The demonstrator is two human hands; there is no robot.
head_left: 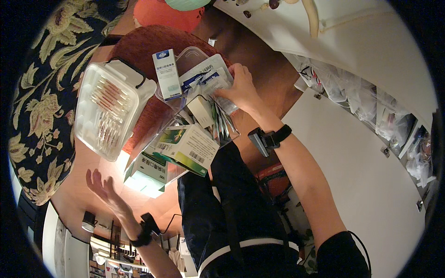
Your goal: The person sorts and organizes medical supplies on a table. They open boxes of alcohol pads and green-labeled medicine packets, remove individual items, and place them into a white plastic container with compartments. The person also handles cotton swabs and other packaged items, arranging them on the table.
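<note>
My right hand (241,90) is curled at the edge of white-and-blue flat packets (204,78), its thumb over them and its fingers bent on the far side. Directly below it is a clear plastic container (181,111) holding a small cream box (200,111) and several upright sachets (222,121). A larger white-and-green carton (192,146) leans at an angle at the container's near side. Beneath it sits a pale green carton (147,173). My left hand (104,190) hovers empty left of that carton, fingers spread.
A white lidded tub (109,111) with bundled cotton swabs (111,97) is at left. An upright white-and-blue box (168,76) stands on a round red-brown stool (139,46). Floral fabric (46,102) lies far left. White cabinet doors (352,153) and shelves of plastic bags (352,92) are at right.
</note>
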